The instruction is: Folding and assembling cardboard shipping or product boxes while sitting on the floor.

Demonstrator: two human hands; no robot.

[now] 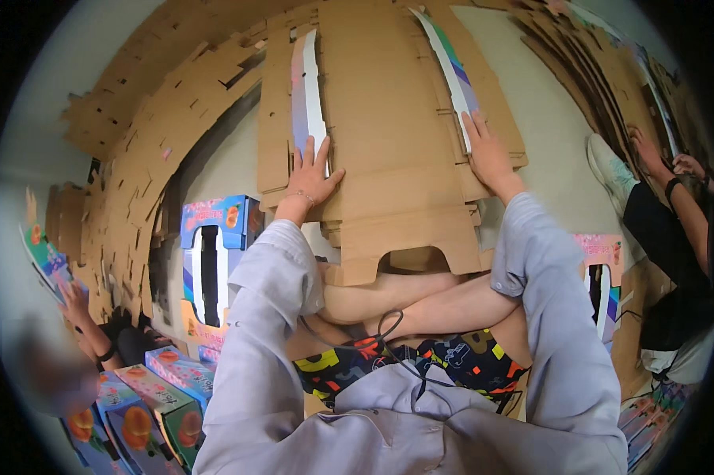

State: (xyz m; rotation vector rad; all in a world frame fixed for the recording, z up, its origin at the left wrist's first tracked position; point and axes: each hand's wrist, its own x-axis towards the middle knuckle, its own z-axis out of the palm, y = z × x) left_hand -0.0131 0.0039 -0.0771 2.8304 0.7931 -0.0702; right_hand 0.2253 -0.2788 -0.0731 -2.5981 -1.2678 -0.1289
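While the left hand point(313, 176) lies palm down on the near end of the left strip point(299, 95), its fingers spread wide and gripping nothing, the right hand point(490, 157) rests in the same flat way at the near end of the right strip point(457, 75), its fingers extended and less widely parted. Both strips are narrow printed bands with white edges, running lengthwise along the two sides of the brown sheet point(396, 103). That sheet is flat cardboard, centred in front of the person, its notched near edge reaching over the crossed legs point(404, 305). Pale floor point(531, 87) shows on either side. Farther left spreads a broad layer of flat cardboard point(163, 150); nearer, just beside the left sleeve point(266, 273), stands a blue box point(250, 218). More printed cartons point(163, 384) stand in a row at lower left, and a pink box point(598, 247) shows beyond the right sleeve point(543, 269). At the left rim, a co-worker's hand point(75, 305) touches a printed piece point(47, 257); at the right rim, another co-worker's hand point(648, 154) is near stacked cardboard point(559, 67).
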